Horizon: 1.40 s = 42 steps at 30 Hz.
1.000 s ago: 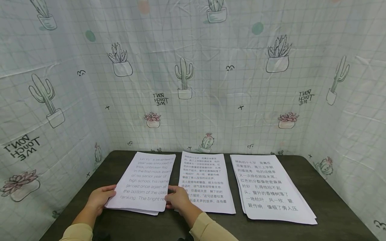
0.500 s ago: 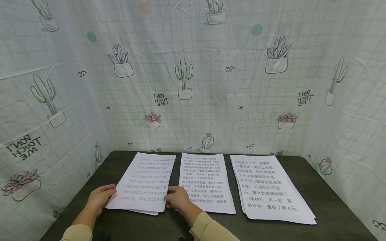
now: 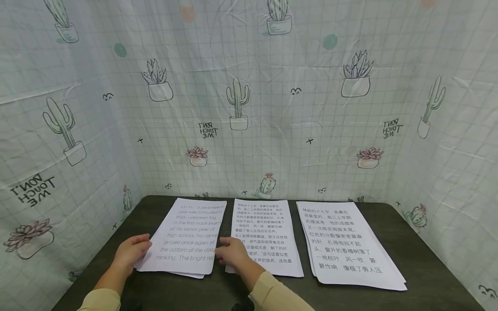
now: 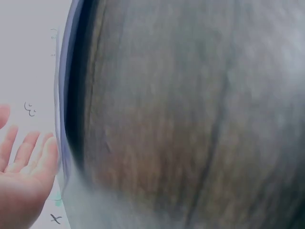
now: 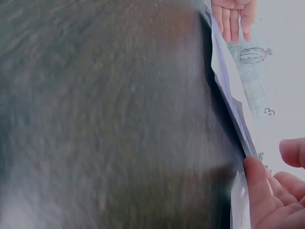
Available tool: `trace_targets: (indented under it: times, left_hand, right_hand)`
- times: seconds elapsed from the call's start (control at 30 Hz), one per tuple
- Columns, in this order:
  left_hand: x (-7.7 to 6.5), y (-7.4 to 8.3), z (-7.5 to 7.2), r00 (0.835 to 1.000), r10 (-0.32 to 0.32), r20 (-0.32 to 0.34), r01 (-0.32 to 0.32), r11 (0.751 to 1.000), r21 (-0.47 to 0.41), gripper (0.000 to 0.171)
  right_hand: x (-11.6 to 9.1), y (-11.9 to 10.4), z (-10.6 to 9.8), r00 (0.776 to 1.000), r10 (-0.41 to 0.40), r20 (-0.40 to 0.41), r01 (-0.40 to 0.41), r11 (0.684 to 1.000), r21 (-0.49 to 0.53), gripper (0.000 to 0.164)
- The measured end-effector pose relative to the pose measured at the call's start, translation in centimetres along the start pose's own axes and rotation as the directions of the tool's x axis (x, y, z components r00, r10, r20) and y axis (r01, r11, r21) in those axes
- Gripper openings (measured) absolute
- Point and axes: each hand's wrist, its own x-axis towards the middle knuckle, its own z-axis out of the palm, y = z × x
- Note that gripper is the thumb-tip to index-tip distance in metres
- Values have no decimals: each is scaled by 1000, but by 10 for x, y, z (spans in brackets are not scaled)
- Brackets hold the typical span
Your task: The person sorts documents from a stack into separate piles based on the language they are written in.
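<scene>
A stack of paper sheets [image 3: 186, 237] printed in large English text lies at the left of the table, its lower sheets peeking out at the near edge. My left hand [image 3: 131, 255] is at the stack's left edge; the left wrist view shows its fingers loosely extended beside the sheets. At the opposite edge is my right hand [image 3: 234, 254], overlapping the middle paper stack [image 3: 268, 233], which bears Chinese text. In the right wrist view, a fingertip [image 5: 255, 167] is right at the left stack's edge, and the thumb [image 5: 293, 152] stands apart from the fingers.
A third stack of sheets [image 3: 342, 246], with larger Chinese print, lies on the right, slightly fanned. All rest on a dark table [image 3: 194, 296]. A light curtain [image 3: 272, 108] with cactus drawings encloses the back and both sides.
My right thumb and fingers have loosened from the left stack's edge, and the hand has shifted slightly right. My left hand has risen a little. The stacks stay in place.
</scene>
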Motion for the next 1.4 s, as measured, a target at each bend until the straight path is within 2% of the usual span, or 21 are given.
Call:
trace_targets:
  times: [0.23,0.37,0.6,0.93,1.13,1.4]
  left_hand:
    - [-5,11,8,999,39,0,-39,999,37,53]
    - [-4,13,13,998,52,20,-53,999,4,54]
    - [-3,19,30,995,78,62,-76,997,-27,58]
    - [-7,28,70,975,172,141,-158,982,-104,59]
    - [-11,35,96,964,187,188,-164,977,-134,57]
    - [-16,40,122,950,216,225,-181,969,-168,54]
  right_hand:
    - [2,0,-12,1000,-31,5,31,1000,5,55]
    - [1,1,-22,999,-29,13,29,999,33,58]
    - [2,5,-42,999,-37,-6,38,999,23,57]
    - [2,11,-71,1000,5,-11,-5,1000,-18,58]
    - [-2,15,-91,999,4,-42,-6,999,-35,57]
    - [-4,20,-110,995,26,-96,-32,998,-54,53]
